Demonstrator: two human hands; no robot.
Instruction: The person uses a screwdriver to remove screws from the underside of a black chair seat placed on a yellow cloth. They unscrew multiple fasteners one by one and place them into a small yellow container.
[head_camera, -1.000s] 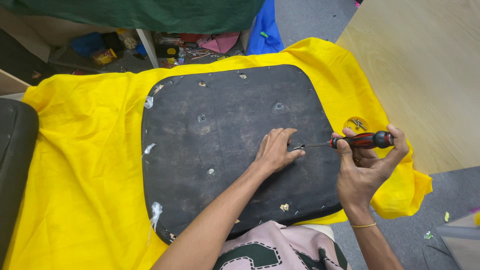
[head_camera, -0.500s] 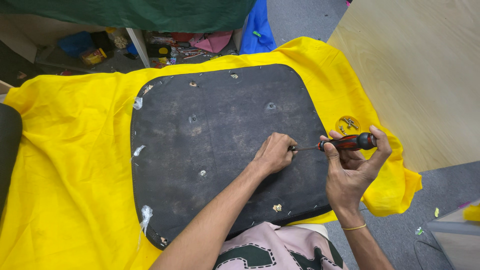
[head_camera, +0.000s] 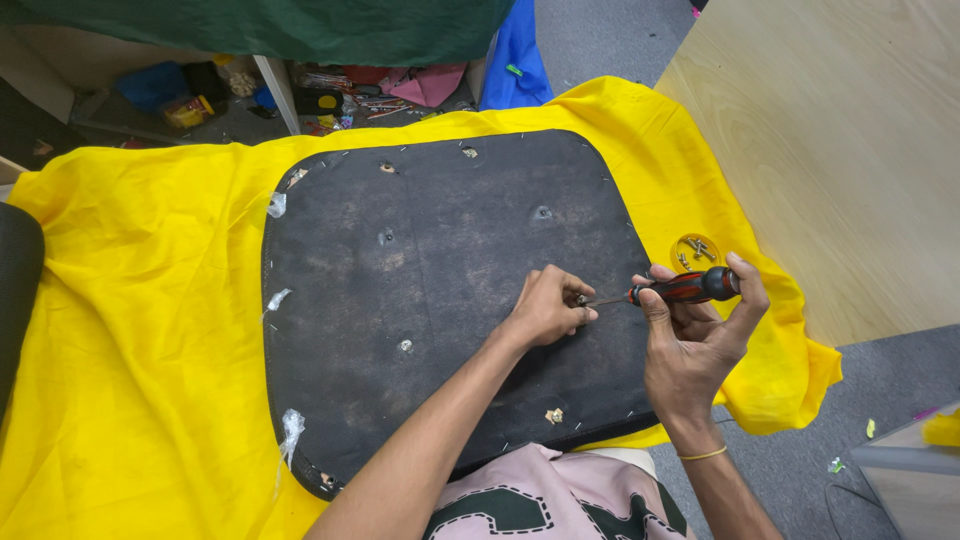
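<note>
Head view: left hand (head_camera: 545, 308) pinches a small screw (head_camera: 581, 299) between its closed fingertips on the dark seat underside (head_camera: 440, 260); right hand (head_camera: 690, 345) is clamped round one red-and-black screwdriver (head_camera: 680, 290), tip just beside those fingertips. Risk, as I judge it: the near-flat tip could skid onto the pinching fingers. Counted: one yellow cloth (head_camera: 140, 300), one clear screw dish (head_camera: 695, 250) beyond the right fingers.

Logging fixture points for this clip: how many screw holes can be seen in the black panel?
5: two near the far edge, one right of centre, one left of centre, one nearer the person. The left hand may hide another.
</note>
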